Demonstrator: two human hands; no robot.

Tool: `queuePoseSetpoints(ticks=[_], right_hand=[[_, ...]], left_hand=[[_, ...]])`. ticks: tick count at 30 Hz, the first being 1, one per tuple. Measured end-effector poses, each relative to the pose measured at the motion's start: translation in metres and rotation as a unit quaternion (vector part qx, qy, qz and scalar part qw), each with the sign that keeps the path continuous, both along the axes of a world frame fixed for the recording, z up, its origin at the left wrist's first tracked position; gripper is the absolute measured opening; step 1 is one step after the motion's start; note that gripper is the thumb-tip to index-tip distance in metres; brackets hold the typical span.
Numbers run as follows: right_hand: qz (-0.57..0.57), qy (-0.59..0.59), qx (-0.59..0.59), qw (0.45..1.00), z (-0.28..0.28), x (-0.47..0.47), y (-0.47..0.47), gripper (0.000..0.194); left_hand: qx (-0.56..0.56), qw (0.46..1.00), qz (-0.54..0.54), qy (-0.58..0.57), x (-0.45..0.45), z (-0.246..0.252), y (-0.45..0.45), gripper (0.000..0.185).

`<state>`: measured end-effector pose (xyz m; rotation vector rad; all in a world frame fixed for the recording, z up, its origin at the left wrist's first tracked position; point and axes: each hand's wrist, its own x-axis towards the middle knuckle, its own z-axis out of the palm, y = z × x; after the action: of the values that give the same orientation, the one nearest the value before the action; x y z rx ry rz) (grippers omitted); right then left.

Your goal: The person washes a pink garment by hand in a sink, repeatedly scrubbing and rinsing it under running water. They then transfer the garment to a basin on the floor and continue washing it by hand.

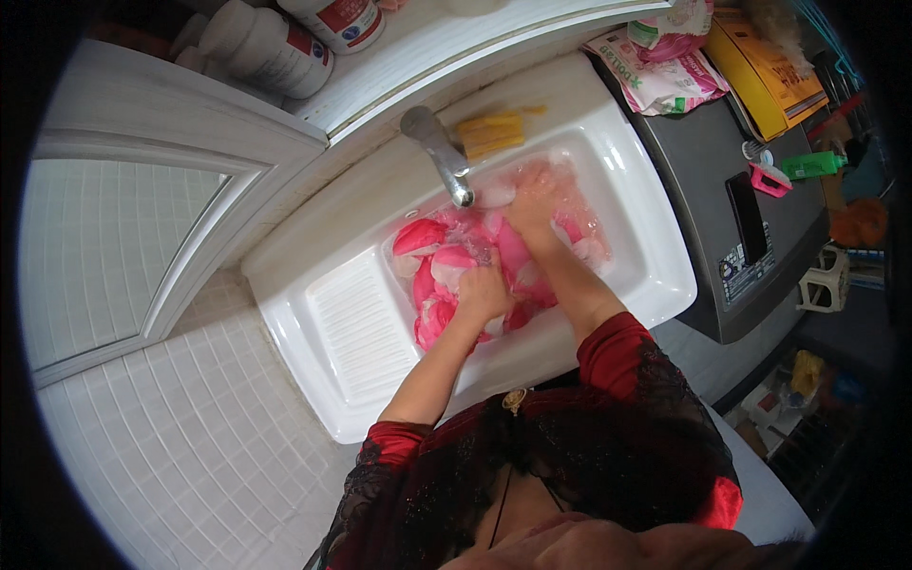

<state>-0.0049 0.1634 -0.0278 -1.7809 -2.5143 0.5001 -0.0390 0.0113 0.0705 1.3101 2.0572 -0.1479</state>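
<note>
A heap of wet pink and white fabric [431, 274] lies in the water of a white ceramic laundry sink [659, 274]. My left hand [484, 288] is curled on the front part of the heap, its thumb uppermost and its fingertips hidden by cloth. Farther back and to the right, my right hand [533, 199] reaches down into pinkish, sudsy water beside the fabric. Its fingers are blurred by the water, so their grip is unclear. Just left of that hand hangs the spout of a chrome faucet [445, 160].
A ribbed washboard [363, 324] forms the sink's left side. A yellow object [491, 134] rests behind the faucet. On the dark appliance top [687, 164] at right are a phone [747, 217], a pink brush [769, 179], a green bottle [814, 165] and a detergent bag [659, 75].
</note>
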Motion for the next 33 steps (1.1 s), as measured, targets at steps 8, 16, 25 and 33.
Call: queuePoseSetpoints(ticks=[8,16,25,33], right_hand=[[0.095,0.278,-0.104,0.95,0.035,0.095,0.044,0.07],[0.117,0.202,-0.038,0.972,0.048,0.087,-0.134,0.068],[0.03,0.154,-0.031,0.987,0.007,0.039,-0.076,0.032],[0.13,0.019,-0.157,0.979,0.021,0.04,0.004,0.034]], left_hand=[[0.101,0.977,0.16,-0.099,-0.041,-0.079,0.017,0.053],[0.002,0.984,0.137,-0.116,-0.045,-0.121,0.04,0.044],[0.253,0.921,0.138,-0.262,-0.052,-0.198,0.021,0.034],[0.189,0.972,0.062,-0.126,-0.034,-0.108,0.024,0.025]])
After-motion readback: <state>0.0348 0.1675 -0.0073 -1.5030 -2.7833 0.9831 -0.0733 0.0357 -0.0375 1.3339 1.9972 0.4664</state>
